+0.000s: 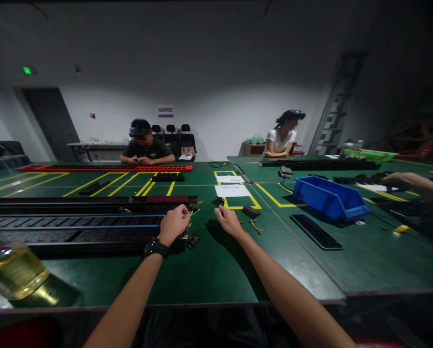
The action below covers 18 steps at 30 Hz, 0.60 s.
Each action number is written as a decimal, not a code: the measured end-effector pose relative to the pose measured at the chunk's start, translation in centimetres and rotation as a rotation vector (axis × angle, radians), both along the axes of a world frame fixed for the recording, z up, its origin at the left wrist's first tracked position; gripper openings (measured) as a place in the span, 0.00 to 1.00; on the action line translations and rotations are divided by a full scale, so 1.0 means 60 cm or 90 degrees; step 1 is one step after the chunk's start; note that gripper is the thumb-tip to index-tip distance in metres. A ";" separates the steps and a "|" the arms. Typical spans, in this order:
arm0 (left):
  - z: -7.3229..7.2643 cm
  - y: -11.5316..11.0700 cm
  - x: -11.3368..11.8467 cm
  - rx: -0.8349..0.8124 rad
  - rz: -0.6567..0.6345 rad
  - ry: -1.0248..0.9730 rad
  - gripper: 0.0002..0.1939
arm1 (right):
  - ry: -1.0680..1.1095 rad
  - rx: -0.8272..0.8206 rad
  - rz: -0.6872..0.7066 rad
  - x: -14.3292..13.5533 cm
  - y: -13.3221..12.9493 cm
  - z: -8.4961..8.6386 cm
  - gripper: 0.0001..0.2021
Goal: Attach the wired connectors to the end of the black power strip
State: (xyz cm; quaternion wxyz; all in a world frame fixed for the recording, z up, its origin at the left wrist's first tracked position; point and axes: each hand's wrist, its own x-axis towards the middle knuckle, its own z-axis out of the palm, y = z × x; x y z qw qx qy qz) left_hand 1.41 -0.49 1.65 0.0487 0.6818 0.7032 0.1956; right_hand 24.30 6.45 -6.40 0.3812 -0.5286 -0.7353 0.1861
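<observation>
My left hand point(175, 224), wearing a black watch, is closed at the right end of a long black rail point(75, 222) with rows of slots and red dots. Between its fingertips a thin green-and-yellow wire point(195, 211) sticks out to the right. A black end piece point(193, 240) sits below that hand at the rail's end. My right hand point(229, 222) is a short way to the right, its fingers pinched together; what they hold, if anything, is hidden. Just beyond those fingertips is a small black part point(220, 201).
To the right are a black block point(251, 211), a short yellow-and-black wire point(254, 226), a phone point(316, 232) and a blue bin point(328, 198). An oil-coloured bottle point(15, 270) stands front left. Another person's hand point(401, 181) reaches in from the right. Two people sit across the table.
</observation>
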 end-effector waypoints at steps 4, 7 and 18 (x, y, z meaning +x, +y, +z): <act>-0.004 0.013 0.004 0.001 -0.008 0.034 0.08 | -0.050 0.002 0.025 -0.007 -0.007 0.006 0.19; -0.006 0.017 0.007 0.008 0.002 0.060 0.09 | -0.075 0.012 0.031 -0.011 -0.009 0.009 0.19; 0.012 0.012 0.000 0.017 -0.061 0.215 0.15 | -0.129 0.018 0.015 -0.015 -0.010 0.010 0.20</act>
